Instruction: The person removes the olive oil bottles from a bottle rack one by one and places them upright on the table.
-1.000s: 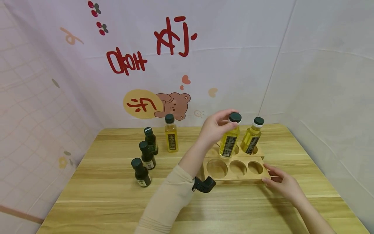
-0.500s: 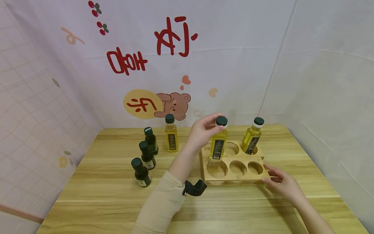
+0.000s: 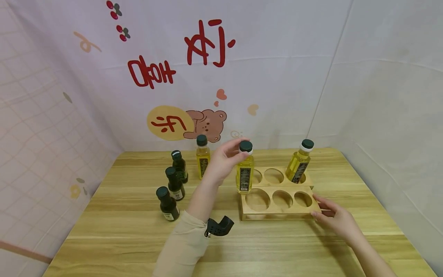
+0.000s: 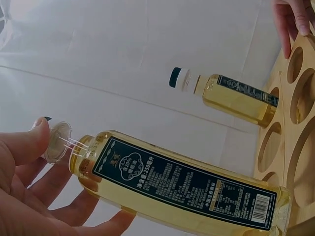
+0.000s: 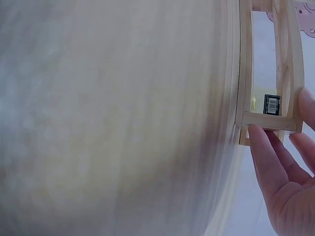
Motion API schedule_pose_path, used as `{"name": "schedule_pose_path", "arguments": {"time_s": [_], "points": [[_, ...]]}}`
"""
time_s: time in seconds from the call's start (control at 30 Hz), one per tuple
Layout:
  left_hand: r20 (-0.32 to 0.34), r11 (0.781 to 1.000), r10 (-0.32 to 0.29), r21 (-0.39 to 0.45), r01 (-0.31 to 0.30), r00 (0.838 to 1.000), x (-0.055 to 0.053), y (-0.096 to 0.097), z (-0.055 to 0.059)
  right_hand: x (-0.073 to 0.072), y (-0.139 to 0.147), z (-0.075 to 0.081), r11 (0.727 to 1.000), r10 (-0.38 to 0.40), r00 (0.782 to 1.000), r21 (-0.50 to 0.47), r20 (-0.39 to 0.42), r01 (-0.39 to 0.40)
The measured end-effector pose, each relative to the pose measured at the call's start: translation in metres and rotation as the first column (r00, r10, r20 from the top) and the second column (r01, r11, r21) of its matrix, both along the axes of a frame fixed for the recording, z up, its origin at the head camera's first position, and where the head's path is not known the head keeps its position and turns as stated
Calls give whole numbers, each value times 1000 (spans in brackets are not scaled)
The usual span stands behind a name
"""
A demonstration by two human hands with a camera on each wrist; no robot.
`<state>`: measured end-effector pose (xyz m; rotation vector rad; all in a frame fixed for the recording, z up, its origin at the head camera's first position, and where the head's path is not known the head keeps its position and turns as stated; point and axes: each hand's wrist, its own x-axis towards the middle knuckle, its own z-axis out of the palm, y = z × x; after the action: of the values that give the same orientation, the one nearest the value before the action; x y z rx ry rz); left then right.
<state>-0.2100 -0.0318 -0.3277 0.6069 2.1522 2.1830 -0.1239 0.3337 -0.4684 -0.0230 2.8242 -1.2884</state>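
Observation:
My left hand (image 3: 223, 161) pinches an oil bottle (image 3: 245, 175) at its dark green cap, with thumb and fingers around the neck. The bottle is upright, full of yellow oil, and overlaps the left end of a two-step wooden bottle rack (image 3: 277, 212). In the left wrist view its dark label (image 4: 182, 184) with a barcode faces the camera. My right hand (image 3: 337, 221) grips the rack's right front corner, fingers at the end piece (image 5: 268, 121) and thumb along the upper side. A second oil bottle (image 3: 298, 163) leans in the rear right hole of the rack.
Left of the rack stand three small dark bottles (image 3: 169, 204) in a slanting row. Another yellow oil bottle (image 3: 202, 156) stands behind them, partly covered by my left hand. A printed white cloth (image 3: 277, 77) hangs behind the wooden table (image 3: 114, 231).
My left hand has carried the oil bottle leftward across the rack, from near the rear middle hole to the left end. My right hand has stayed at the rack's corner.

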Motion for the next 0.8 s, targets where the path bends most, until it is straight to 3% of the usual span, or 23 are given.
{"name": "schedule_pose_path", "arguments": {"time_s": [0.33,0.57,0.8], "points": [[-27,998,54,-13,-54,998,-1,-30,-2,0,0,0,1000,-4,1000,7,2,4],[-10,998,65,-22,-66,998,-3,-49,-8,1,0,0,1000,-2,1000,7,-12,2],[31,990,123,-74,-120,992,-4,-63,-17,0,0,-2,1000,-4,1000,10,-24,4]]}}
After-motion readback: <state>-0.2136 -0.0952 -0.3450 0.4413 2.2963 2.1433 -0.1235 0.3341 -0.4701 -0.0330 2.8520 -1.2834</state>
